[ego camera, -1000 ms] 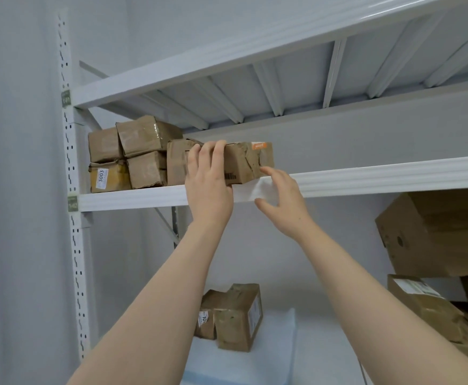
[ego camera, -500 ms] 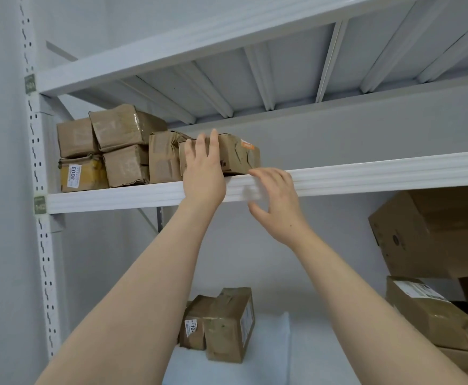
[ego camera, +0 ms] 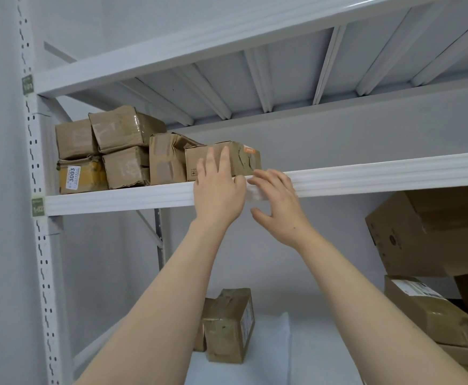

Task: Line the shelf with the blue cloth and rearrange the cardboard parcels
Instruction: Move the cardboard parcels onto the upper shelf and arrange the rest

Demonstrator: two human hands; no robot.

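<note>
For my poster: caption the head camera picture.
Left hand touches a brown cardboard parcel; right hand at the white metal shelf's edge.

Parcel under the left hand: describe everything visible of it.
The parcel is a low brown cardboard box, creased and taped, with an orange label at its upper right corner and small print lower left. It lies flat at the front edge of the shelf, its left end against a crumpled parcel. The left hand lays straight fingers on its front. The right hand is at the shelf edge below its right corner; contact unclear.
</note>
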